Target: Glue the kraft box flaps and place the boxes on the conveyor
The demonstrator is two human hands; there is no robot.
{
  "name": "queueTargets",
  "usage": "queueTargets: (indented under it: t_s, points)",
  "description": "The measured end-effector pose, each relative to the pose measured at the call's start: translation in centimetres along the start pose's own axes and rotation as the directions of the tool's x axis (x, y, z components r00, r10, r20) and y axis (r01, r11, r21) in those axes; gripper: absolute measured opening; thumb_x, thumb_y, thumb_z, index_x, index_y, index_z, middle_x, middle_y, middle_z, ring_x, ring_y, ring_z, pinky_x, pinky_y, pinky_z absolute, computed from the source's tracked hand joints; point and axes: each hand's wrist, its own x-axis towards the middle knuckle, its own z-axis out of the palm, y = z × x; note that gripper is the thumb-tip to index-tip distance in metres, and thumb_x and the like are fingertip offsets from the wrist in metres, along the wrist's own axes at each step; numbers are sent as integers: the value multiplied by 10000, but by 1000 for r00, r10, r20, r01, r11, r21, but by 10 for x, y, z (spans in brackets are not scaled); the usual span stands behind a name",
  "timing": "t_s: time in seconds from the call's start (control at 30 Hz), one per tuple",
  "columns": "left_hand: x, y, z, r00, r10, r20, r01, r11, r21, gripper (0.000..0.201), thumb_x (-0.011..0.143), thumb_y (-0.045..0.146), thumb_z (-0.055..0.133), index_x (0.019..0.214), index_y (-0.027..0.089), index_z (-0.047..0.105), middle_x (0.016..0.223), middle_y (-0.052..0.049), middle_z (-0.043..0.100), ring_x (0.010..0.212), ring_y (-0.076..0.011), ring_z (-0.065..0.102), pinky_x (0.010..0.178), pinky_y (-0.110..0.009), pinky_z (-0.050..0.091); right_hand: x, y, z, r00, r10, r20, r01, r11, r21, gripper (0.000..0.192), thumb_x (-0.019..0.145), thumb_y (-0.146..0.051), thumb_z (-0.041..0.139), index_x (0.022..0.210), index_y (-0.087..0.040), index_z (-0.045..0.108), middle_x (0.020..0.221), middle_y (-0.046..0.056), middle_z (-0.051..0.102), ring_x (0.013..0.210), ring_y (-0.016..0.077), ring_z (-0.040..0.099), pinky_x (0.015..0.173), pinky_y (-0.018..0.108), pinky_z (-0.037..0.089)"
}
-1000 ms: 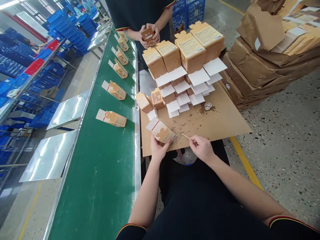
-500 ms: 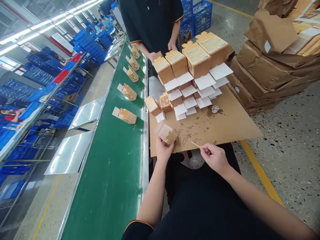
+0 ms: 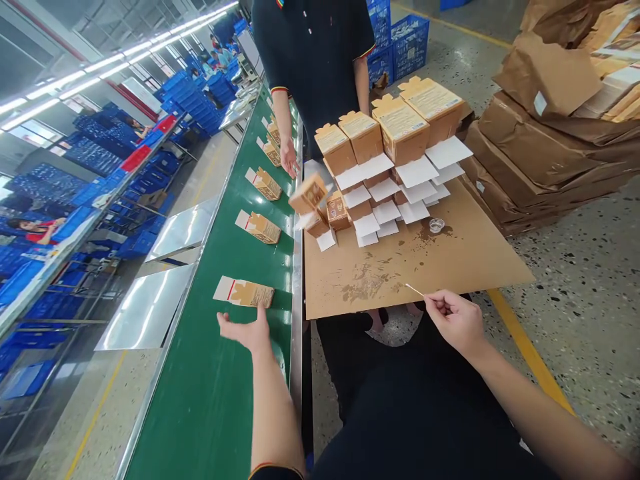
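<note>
Left hand [image 3: 250,330] hangs open, fingers spread, just below a flattened kraft carton [image 3: 245,293] lying on the smooth green conveyor belt [image 3: 210,400] at lower centre-left. The carton's long axis runs across the belt; its white flap with a red stripe points left. Right hand [image 3: 455,320] pinches a thin stick [image 3: 414,289] over the glue-stained brown cardboard sheet [image 3: 450,260], tip pointing upper left.

Left hand [image 3: 247,331] let go of carton [image 3: 245,293]; carton now flat on green belt [image 3: 215,400], hand open just behind it.
</note>
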Motion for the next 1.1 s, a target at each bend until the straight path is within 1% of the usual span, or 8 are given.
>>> queueTargets:
  t_s: [0.1,0.2,0.37,0.53,0.6,0.8,0.9,1.1]
  points:
    - [-33,20,24,971,112,-212,-125,991,-51,686,826,336,806,1395,251,433,1418,-144,464,1377,-352,567,1253,-626,494,-2,1,-8,1000,13,-28,-14,1000,-17,393,1046,-531,731,776,-245,734,599,4,652,492,143,593,514,255,520]
    - [-37,57,65,969,237,-65,-246,942,-230,517,871,346,750,1312,253,496,1314,-102,490,1263,-299,602,1168,-541,551,0,0,-12,1000,-1,-29,-1,999,-49,402,1054,-519,721,765,-239,730,590,-1,642,495,134,585,515,243,510]
    - [18,137,136,937,327,120,-258,884,-390,625,964,476,727,1499,249,495,1451,-160,521,1389,-315,601,1218,-500,511,8,-3,-9,1000,-12,-28,10,997,-71,416,1054,-525,719,760,-231,738,585,-2,621,502,128,561,523,244,501]
    - [35,202,185,775,322,543,-245,946,-210,1051,828,543,942,1691,213,442,1629,-264,537,1617,-499,449,1338,-669,356,7,-3,-4,999,1,-39,-3,999,-49,415,1052,-535,714,773,-230,760,598,5,634,507,134,570,526,250,514]
    - [26,210,193,744,245,622,-241,966,-92,1019,803,460,958,1670,193,495,1630,-294,547,1607,-562,450,1318,-740,350,3,0,-5,998,13,-69,-17,998,-63,412,1052,-537,712,779,-233,757,606,9,640,514,136,577,531,253,519]
    - [8,181,149,812,254,525,-182,965,-187,969,778,274,922,1663,181,538,1612,-252,564,1559,-457,565,1346,-664,408,26,17,-33,989,31,-144,-52,988,-148,388,1040,-547,700,821,-230,750,663,32,680,568,153,597,580,283,523]
    - [3,164,106,858,183,480,40,908,-417,970,747,422,1013,1604,207,613,1567,-200,647,1527,-401,620,1343,-594,456,79,24,-57,997,22,-77,-44,953,-301,317,1018,-484,701,839,-225,741,690,32,681,595,159,587,604,297,485]
    - [-43,151,70,703,75,707,545,581,-604,752,779,595,1024,1384,246,744,1432,-162,801,1389,-372,758,1174,-525,633,190,29,-63,947,22,320,166,819,-550,318,1044,-322,660,744,-242,592,688,51,645,622,152,507,630,325,373]
